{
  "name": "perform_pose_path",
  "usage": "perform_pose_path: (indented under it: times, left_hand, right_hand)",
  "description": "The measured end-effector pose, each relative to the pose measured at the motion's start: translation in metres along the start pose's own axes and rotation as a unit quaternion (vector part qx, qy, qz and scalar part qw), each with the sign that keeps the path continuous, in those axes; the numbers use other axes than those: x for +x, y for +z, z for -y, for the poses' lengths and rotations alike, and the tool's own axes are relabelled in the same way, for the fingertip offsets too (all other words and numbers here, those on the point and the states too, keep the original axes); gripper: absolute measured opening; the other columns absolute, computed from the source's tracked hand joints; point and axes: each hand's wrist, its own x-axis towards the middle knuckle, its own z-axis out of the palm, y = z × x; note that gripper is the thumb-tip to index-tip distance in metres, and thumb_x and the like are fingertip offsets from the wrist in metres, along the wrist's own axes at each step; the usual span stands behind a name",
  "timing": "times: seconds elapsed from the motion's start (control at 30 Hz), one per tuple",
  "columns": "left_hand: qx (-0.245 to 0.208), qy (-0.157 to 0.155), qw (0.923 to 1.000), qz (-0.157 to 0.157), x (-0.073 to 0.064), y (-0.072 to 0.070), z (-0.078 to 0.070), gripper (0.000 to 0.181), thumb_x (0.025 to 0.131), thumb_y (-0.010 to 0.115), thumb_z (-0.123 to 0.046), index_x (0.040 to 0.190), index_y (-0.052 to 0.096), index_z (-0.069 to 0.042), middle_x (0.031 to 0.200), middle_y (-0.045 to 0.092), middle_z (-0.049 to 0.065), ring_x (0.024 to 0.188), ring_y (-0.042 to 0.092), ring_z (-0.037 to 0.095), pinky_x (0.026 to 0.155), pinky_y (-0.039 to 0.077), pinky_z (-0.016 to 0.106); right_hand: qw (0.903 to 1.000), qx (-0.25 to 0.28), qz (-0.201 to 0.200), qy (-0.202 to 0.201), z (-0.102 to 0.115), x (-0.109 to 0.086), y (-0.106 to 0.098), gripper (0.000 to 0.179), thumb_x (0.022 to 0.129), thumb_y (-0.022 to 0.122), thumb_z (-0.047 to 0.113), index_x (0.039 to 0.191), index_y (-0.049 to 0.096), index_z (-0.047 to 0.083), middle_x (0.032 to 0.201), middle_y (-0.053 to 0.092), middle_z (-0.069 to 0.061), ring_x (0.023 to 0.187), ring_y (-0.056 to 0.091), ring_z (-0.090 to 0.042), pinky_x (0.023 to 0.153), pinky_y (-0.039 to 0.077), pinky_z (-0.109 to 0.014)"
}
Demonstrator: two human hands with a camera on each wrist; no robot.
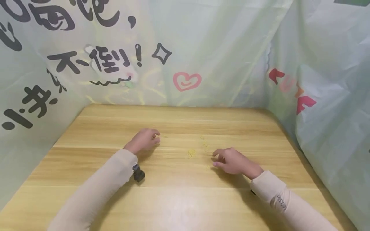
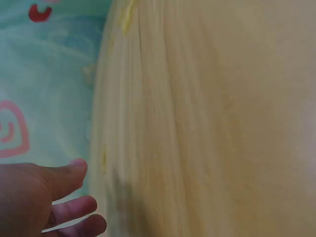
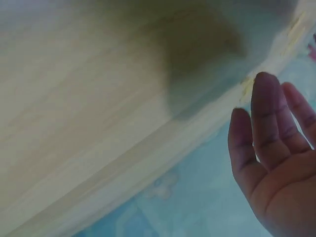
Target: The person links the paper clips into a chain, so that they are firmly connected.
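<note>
Yellow strands (image 1: 191, 153) are lying near the right hand (image 1: 233, 161), whose fingers are extending loosely, and the left hand (image 1: 143, 140), whose fingers are relaxing apart. A small cluster is sitting between both hands. The wooden table (image 1: 185, 199) is bearing everything; a printed curtain (image 1: 219, 48) is hanging behind.

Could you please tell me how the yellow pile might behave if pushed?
The yellow pile looks made of thin pieces, so it is probably light. It would likely come apart, since similar bits lie scattered nearby. Lying low, it seems unlikely to roll.
</note>
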Motion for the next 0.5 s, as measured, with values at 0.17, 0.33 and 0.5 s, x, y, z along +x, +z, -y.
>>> perform_pose_path:
  times: [0.17, 0.33, 0.5]
  left_hand:
    - [0.004, -0.019, 0.9996, 0.021, 0.012, 0.009, 0.003, 0.035, 0.094, 0.06, -0.015, 0.126, 0.061, -0.002, 0.112, 0.066, 0.016, 0.101, 0.063, 0.028, 0.086, 0.052, 0.044]
    - [0.015, -0.012, 0.9998, 0.01, 0.026, 0.011, -0.002, 0.032, 0.093, 0.062, -0.014, 0.123, 0.064, -0.004, 0.111, 0.067, 0.013, 0.097, 0.064, 0.026, 0.084, 0.052, 0.043]
    - [0.038, -0.015, 0.9991, -0.005, 0.041, 0.009, -0.011, 0.018, 0.091, 0.067, -0.012, 0.107, 0.071, -0.005, 0.105, 0.068, 0.009, 0.095, 0.064, 0.024, 0.082, 0.053, 0.04]
  right_hand:
    - [0.9983, 0.0, 0.047, -0.034, 0.009, 0.008, 0.013, 0.029, 0.089, 0.072, 0.019, 0.111, 0.063, 0.003, 0.067, 0.054, 0.011, 0.06, 0.046, -0.002, 0.063, 0.047, -0.027]
    - [0.9978, -0.027, 0.05, -0.033, 0.016, 0.012, 0.014, 0.019, 0.085, 0.074, 0.008, 0.102, 0.066, 0.006, 0.062, 0.044, 0.009, 0.058, 0.039, -0.005, 0.059, 0.043, -0.026]
    - [0.998, -0.042, 0.034, -0.032, 0.015, 0.016, 0.012, 0.018, 0.082, 0.074, -0.002, 0.085, 0.065, 0.013, 0.07, 0.054, 0.007, 0.066, 0.048, -0.008, 0.06, 0.044, -0.025]
